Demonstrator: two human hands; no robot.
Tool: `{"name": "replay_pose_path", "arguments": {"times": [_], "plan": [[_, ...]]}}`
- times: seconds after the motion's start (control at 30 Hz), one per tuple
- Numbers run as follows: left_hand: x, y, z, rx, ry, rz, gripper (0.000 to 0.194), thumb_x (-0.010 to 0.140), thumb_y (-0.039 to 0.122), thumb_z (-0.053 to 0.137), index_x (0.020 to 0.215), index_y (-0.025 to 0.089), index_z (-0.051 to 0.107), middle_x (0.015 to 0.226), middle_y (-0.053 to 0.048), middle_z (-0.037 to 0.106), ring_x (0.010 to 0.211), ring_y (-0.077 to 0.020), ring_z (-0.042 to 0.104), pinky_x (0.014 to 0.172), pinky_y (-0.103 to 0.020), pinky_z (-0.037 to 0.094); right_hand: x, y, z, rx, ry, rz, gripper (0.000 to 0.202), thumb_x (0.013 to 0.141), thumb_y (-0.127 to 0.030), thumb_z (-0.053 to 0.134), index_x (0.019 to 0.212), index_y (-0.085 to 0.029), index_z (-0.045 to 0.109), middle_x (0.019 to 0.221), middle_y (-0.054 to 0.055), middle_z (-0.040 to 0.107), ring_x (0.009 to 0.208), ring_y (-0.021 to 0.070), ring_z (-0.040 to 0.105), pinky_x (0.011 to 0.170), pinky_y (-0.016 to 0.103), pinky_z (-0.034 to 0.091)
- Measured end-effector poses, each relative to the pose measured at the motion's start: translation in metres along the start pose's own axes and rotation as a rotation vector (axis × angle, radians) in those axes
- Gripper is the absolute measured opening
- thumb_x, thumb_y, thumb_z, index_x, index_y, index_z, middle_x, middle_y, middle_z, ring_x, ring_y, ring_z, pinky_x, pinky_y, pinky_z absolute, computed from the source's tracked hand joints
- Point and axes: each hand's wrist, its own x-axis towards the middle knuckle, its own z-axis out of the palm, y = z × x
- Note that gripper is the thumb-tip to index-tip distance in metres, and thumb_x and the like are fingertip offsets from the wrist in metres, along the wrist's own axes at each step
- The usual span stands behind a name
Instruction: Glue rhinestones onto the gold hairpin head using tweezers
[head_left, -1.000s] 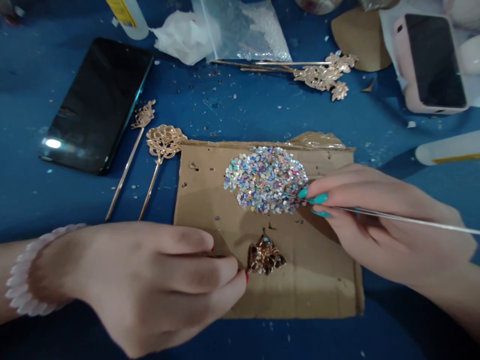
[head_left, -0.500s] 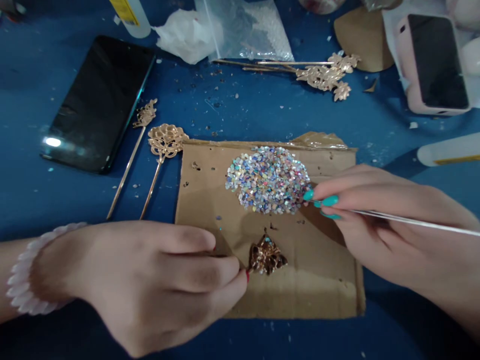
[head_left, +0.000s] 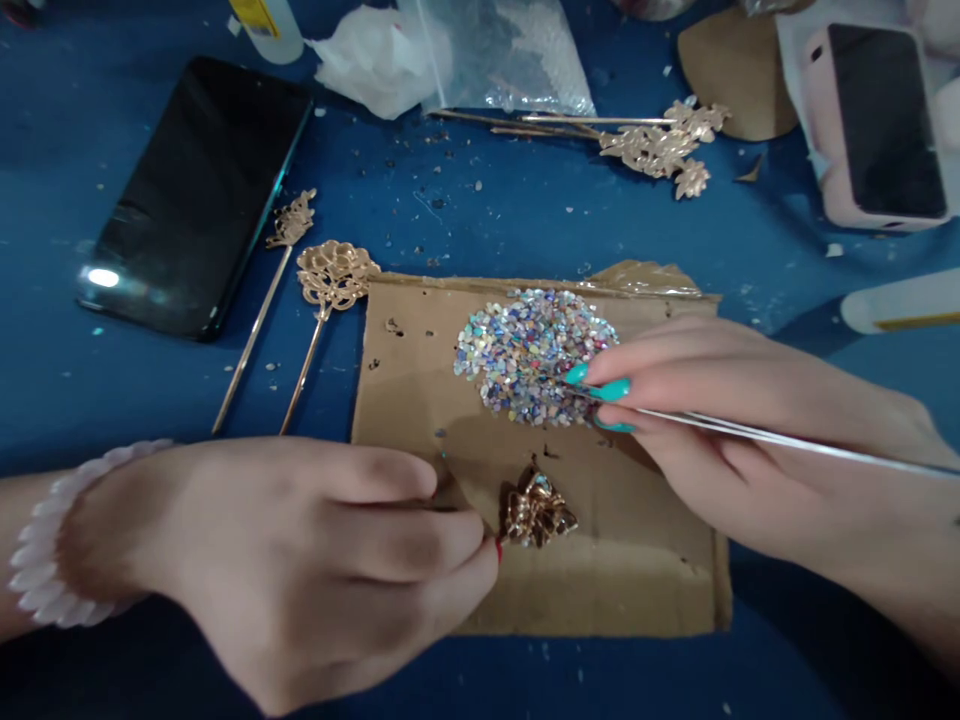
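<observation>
Tweezers (head_left: pixel 780 436) lie pinched between the thumb and fingers of the right hand (head_left: pixel 750 420), their tips at the lower right part of a pile of colorful chips (head_left: pixel 525 345). The left hand (head_left: pixel 300 550) is closed around the thin stem of a gold ornament (head_left: pixel 538 512), whose head sits just beyond the fingertips, below the pile and over a piece of cardboard (head_left: pixel 622 560). The pile rests on this cardboard, which lies on a blue table (head_left: pixel 517 225).

Two gold hairpins (head_left: pixel 335 275) lie left of the cardboard, the nearer one's head by its upper left corner. Beside them is a black phone (head_left: pixel 199 195). Farther back are more gold pins (head_left: pixel 649 148), a clear plastic bag (head_left: pixel 502 60) and crumpled tissue (head_left: pixel 375 62). A pink device (head_left: pixel 877 125) with a dark screen lies at the upper right.
</observation>
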Motion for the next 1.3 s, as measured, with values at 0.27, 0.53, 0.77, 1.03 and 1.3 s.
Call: {"name": "replay_pose_path", "arguments": {"times": [0.27,0.53,0.77,1.03,1.3], "plan": [[0.0,-0.003,0.0,0.049,-0.005,0.036,0.028,0.098,0.022,0.05,0.102,0.024,0.077,0.122,0.004,0.073,0.112,-0.0147,0.065,0.081,-0.026,0.055,0.002,0.007,0.007,-0.043,0.062,-0.073,0.009,0.1,-0.021,0.062,0.094,-0.027,0.059,0.087,-0.004,0.076,0.084,0.0118,0.074,0.093,0.031,0.062],[0.001,-0.003,0.0,0.04,0.018,0.02,0.027,0.097,0.021,0.051,0.101,0.023,0.078,0.119,0.004,0.074,0.11,-0.015,0.065,0.083,-0.027,0.054,0.003,0.006,0.009,-0.088,0.08,-0.11,0.011,0.097,-0.015,0.065,0.092,-0.024,0.062,0.084,-0.003,0.077,0.079,0.0121,0.075,0.087,0.027,0.063],[0.003,-0.003,0.0,0.049,-0.003,0.006,0.026,0.096,0.024,0.053,0.096,0.028,0.079,0.12,0.006,0.074,0.11,-0.0134,0.065,0.082,-0.025,0.056,0.002,0.006,0.008,-0.068,0.064,-0.066,0.009,0.097,-0.016,0.064,0.093,-0.024,0.063,0.088,-0.004,0.076,0.087,0.0107,0.074,0.096,0.028,0.061],[0.002,-0.003,-0.001,0.067,-0.015,0.016,0.027,0.096,0.026,0.054,0.095,0.031,0.08,0.12,0.007,0.074,0.111,-0.0121,0.065,0.081,-0.023,0.057,0.0,0.008,0.008,-0.043,0.031,-0.065,0.009,0.098,-0.015,0.065,0.095,-0.023,0.061,0.089,-0.003,0.076,0.091,0.0077,0.072,0.103,0.027,0.056],[0.002,-0.003,-0.002,0.07,-0.015,0.017,0.026,0.096,0.027,0.054,0.096,0.032,0.08,0.121,0.007,0.074,0.112,-0.0121,0.065,0.081,-0.023,0.057,0.007,0.009,0.004,-0.067,-0.015,-0.181,0.02,0.088,0.0,0.068,0.095,-0.019,0.066,0.088,0.0,0.076,0.086,0.0111,0.073,0.085,0.022,0.062]]}}
